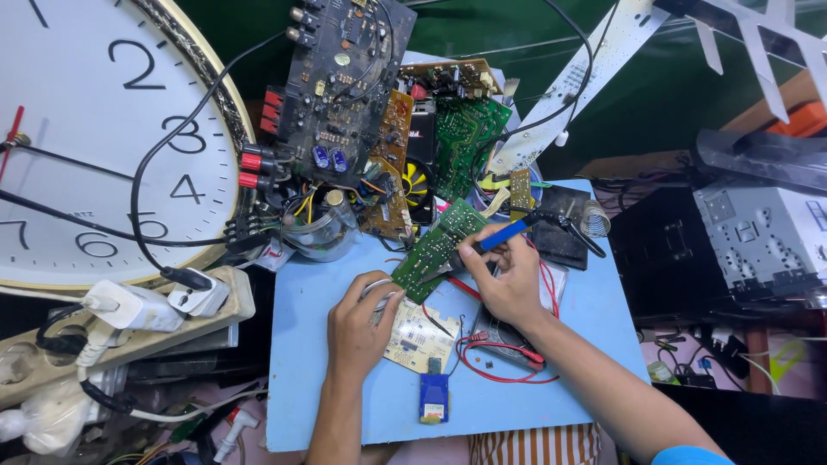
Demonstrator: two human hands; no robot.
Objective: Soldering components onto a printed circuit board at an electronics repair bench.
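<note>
The left hand (360,327) has its grip closed on the lower end of a green board (437,250), tilted above the blue surface (301,387). The right hand (508,280) grips a blue-handled iron (508,232), its tip at the board. A cream board (419,338) and red wires (504,366) lie beneath. Behind, a pile of boards (379,112) crowds the surface; a clock (95,138) and a power strip (129,323) stand left.
</note>
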